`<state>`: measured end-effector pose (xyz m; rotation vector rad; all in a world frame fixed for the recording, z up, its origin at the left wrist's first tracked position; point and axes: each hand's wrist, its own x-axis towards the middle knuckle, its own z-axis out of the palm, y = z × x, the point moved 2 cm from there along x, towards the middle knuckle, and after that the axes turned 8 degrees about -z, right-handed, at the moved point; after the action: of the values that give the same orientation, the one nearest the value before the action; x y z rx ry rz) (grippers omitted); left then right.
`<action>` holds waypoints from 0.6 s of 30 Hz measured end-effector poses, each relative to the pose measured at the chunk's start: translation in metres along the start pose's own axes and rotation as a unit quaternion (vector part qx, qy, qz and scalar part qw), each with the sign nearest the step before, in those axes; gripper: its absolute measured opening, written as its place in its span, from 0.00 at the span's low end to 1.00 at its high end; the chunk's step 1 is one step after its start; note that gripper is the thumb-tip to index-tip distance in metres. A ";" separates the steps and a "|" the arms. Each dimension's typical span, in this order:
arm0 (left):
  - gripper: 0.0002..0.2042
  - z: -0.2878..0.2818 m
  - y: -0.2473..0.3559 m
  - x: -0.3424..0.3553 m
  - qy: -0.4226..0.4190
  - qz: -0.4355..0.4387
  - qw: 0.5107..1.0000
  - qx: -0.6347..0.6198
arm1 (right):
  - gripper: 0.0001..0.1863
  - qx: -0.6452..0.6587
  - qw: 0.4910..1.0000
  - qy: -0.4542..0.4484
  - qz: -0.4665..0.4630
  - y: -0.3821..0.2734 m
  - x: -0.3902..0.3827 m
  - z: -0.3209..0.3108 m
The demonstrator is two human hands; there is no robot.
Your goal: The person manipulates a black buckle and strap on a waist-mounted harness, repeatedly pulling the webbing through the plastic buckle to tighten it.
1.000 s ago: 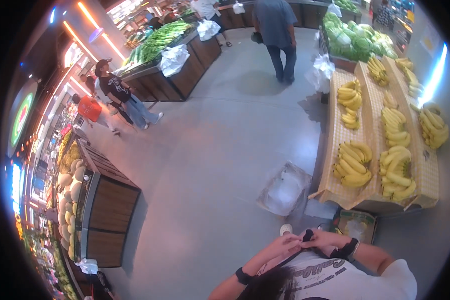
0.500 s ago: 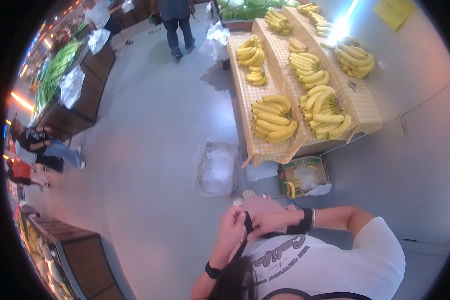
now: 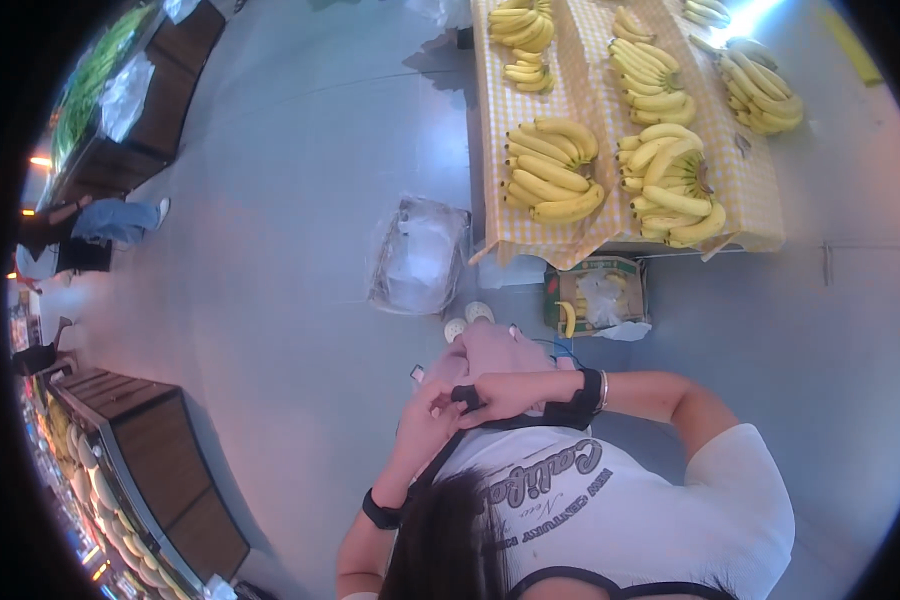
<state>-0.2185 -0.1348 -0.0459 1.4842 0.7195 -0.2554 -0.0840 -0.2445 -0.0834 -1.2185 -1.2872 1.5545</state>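
Note:
In front of my waist both hands meet at a black strap. My left hand is closed, its fingertips pinching the strap's end. From the other side, my right hand is closed on the same strap, its fingers bent towards the left hand. The strap runs down along the left side of my white printed shirt. A black band circles my left wrist, and another dark band the right. Whatever lies under the fingers is hidden.
Bunches of bananas lie on a stepped stand with a checked yellow cloth. An open carton and a plastic-lined crate stand on the floor near my feet. Wooden produce stands line the left, where people stand.
My view has tilted down, so the banana stand sits higher in the picture. Both hands have shifted along the strap, lower against my waist, and stay close together.

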 end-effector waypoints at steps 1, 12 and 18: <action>0.09 -0.002 -0.001 0.002 0.022 -0.025 0.999 -0.021 | 0.24 0.002 0.999 -0.018 0.033 -0.008 0.005 -0.002; 0.10 -0.066 0.016 0.007 0.030 -0.029 0.999 -0.010 | 0.32 -0.038 0.990 -0.080 0.107 -0.027 0.048 -0.005; 0.15 -0.101 -0.009 0.014 -0.199 0.016 0.977 0.069 | 0.17 -0.059 0.998 0.012 0.034 -0.007 0.088 0.018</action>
<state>-0.2409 -0.0354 -0.0542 1.5137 0.3610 -0.5700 -0.1238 -0.1647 -0.0935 -1.3640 -1.3503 1.5237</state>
